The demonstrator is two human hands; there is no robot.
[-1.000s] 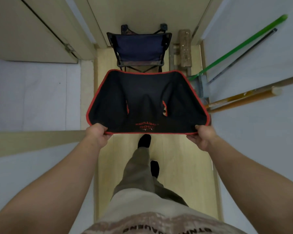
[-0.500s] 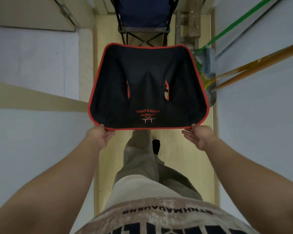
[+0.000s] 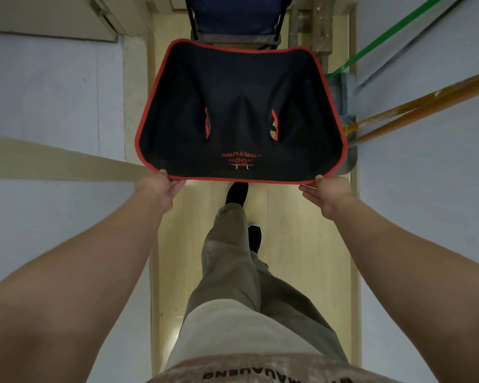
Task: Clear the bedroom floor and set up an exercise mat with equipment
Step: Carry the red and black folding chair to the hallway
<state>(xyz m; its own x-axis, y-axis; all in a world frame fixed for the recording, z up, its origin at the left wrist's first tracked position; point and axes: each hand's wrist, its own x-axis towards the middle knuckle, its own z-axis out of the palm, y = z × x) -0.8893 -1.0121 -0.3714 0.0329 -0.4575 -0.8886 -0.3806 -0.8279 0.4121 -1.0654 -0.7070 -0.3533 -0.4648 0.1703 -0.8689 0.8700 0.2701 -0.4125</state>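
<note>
Narrow corridor: pale walls close on both sides and a strip of light wooden floor (image 3: 302, 244) runs ahead of you. Your left hand (image 3: 161, 189) grips the near rim of the black camp chair (image 3: 241, 106), fingers curled under the red piping and thumb on top. Your right hand (image 3: 327, 194) pinches the same rim at the other corner, fingers lying straighter beneath the edge than they did a second ago.

You have carried the chair further down the passage. Its far edge now sits close up to the blue chair (image 3: 238, 15), which has slid mostly out of the top of view. The green pole (image 3: 385, 37) and the orange-brown poles (image 3: 426, 100) on your right are now alongside the seat, not ahead of it. You appear close to parking it, so floor-clearing is under way; no mat or equipment shows yet.

Red print on the seat, upside down to you, reads "FORTUNE", with a shorter word that looks like "GOOD" and a small white emblem. Block letters on your shirt (image 3: 260, 369) are cut off.
</note>
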